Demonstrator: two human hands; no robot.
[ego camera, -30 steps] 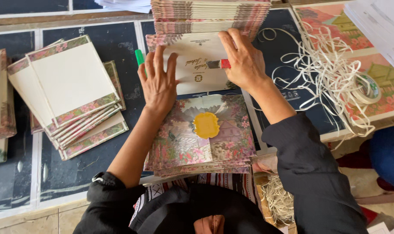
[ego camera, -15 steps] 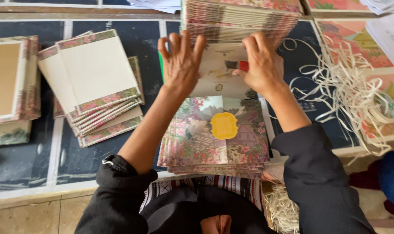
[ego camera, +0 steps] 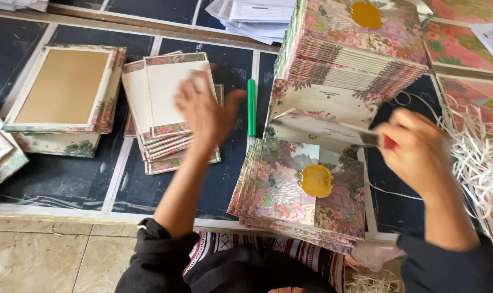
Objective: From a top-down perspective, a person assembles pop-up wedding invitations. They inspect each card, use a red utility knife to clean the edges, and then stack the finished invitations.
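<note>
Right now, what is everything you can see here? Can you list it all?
Floral cards with a yellow seal: one stack, pink-green, front centre.
Tall floral card stack: one, top right.
Cream cards with floral edge: one fanned pile, centre left.
Box lid with a brown inside: one, far left.
Green pen: one, between the piles.
White string: a tangle, right edge.
White papers: a pile, top.
Open card: one, cream inside, held up.
Left hand: over the cream cards, blurred.
Right hand: holds the open card's edge.

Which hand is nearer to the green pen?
Left. The left hand hovers just beside the green pen; the right hand is farther right, holding a card.
</note>
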